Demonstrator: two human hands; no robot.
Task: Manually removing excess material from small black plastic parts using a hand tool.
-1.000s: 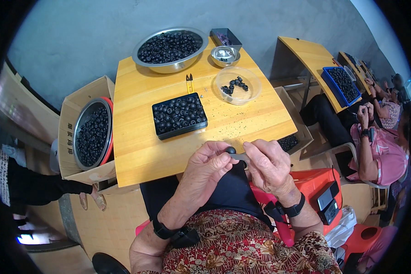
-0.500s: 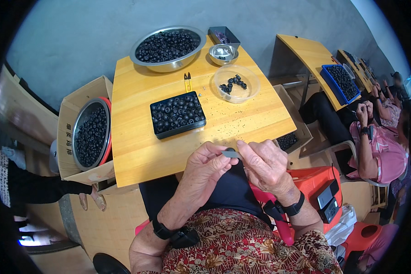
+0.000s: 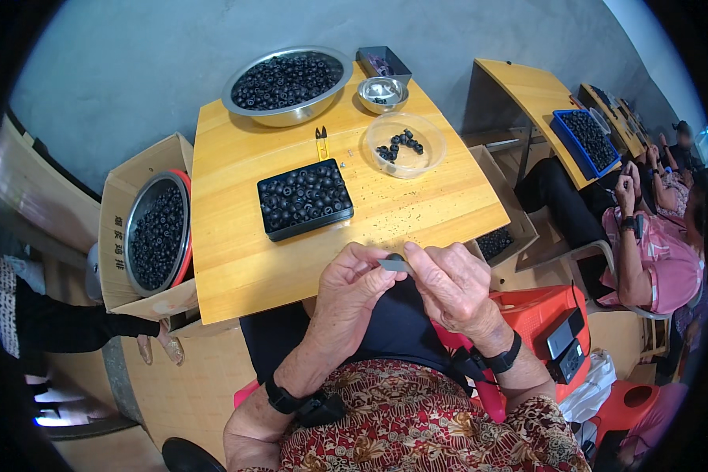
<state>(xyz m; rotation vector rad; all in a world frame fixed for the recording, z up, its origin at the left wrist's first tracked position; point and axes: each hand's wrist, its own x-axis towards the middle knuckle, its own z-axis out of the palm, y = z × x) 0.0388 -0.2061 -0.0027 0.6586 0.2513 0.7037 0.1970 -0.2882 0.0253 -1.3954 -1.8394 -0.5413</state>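
Over the table's near edge my left hand (image 3: 352,287) and my right hand (image 3: 453,285) meet, fingertips almost touching. In a pinch, my left hand holds a small black rubber-like ring part (image 3: 396,256), mostly hidden by fingers. Against it lies a thin flat grey blade (image 3: 392,266), its other end in my right hand's closed fingers. Beyond my hands stands a black rectangular tray (image 3: 311,229) full of round black parts (image 3: 305,193). Right of the tray, a clear plastic tub (image 3: 429,164) holds several black pieces. Yellow-handled thread snips (image 3: 322,145) lie behind the tray.
A large steel basin (image 3: 285,116) heaped with black parts, a small steel bowl (image 3: 384,104) and a dark box (image 3: 396,69) stand at the back. Dark crumbs (image 3: 405,220) dot the wooden tabletop (image 3: 236,236). A cardboard box (image 3: 118,275) stands left. Co-workers (image 3: 645,252) sit right.
Both hands have shifted very slightly left along with the blade and black part. Their grip looks the same.
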